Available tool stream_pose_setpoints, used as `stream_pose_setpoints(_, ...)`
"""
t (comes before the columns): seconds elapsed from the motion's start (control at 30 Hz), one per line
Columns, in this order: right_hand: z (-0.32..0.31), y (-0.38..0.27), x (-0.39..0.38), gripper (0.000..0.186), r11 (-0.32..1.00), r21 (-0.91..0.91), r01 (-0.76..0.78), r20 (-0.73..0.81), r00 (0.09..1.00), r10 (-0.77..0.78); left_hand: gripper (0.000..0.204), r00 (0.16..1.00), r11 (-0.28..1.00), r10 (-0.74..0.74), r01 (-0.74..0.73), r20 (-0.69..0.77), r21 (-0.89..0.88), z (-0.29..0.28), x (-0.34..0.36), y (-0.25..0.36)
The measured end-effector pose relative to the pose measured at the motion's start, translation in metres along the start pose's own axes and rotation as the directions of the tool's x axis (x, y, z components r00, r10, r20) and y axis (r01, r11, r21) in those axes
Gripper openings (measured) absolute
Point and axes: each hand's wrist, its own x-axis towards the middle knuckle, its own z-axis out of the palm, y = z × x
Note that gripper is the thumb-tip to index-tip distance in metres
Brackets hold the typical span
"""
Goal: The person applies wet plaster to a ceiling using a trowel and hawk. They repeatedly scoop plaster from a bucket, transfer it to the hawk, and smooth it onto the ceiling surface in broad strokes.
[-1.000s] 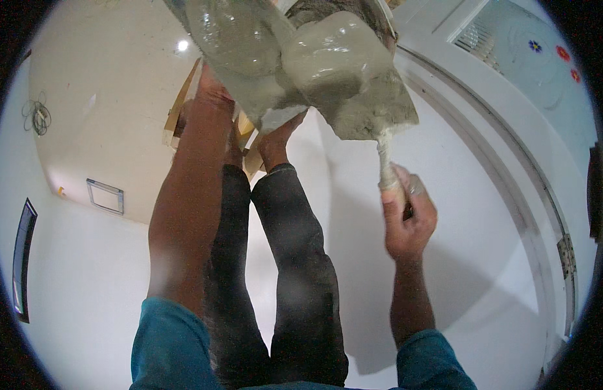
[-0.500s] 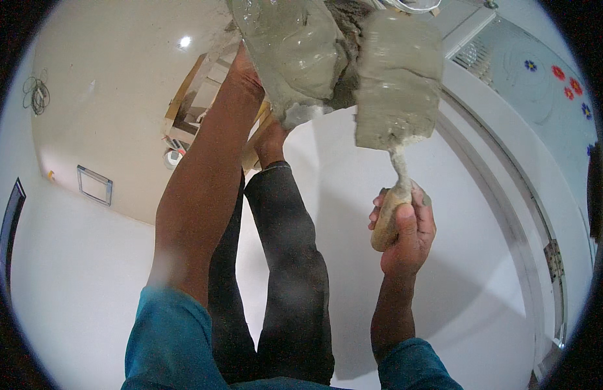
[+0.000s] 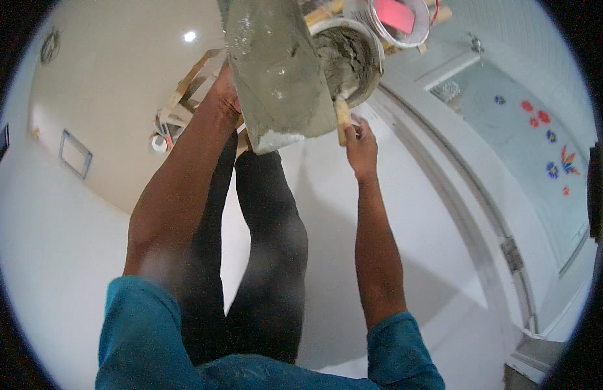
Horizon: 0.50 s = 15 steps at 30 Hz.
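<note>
My left hand (image 3: 225,92) holds a long flat board (image 3: 272,68) coated in wet grey mortar, with a white patch at its near end; its fingers are mostly hidden behind the board. My right hand (image 3: 360,144) grips the wooden handle (image 3: 342,122) of a trowel, whose blade is out of sight at a round bucket (image 3: 373,68) of grey mortar just right of the board. My legs (image 3: 269,227) in dark trousers show below.
A second bucket (image 3: 418,36) with a pink thing (image 3: 396,13) stands behind the first. Wooden pieces (image 3: 184,91) are under me. A white door (image 3: 428,78) with flowered frosted glass is at the right; a small frame (image 3: 86,169) and coiled cable (image 3: 50,47) lie on the floor at left.
My right hand has moved up and left, and the trowel's loaded blade has dropped out of sight. The board now shows a flatter mortar surface. The second bucket has come further into view.
</note>
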Motion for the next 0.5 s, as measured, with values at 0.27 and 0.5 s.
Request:
stream_pose_setpoints(0.27,-0.075,-0.023,-0.131,0.032,0.917,-0.346,0.198,0.049,0.980,-0.193,0.049,0.997,0.997,-0.043,0.039,0.058,0.066,0.097,-0.132,0.070)
stream_pose_setpoints(0.5,-0.174,-0.103,-0.254,0.032,0.982,-0.135,0.132,0.000,0.991,-0.133,0.049,0.992,0.968,0.051,-0.077,0.114,0.238,0.222,-0.241,0.151)
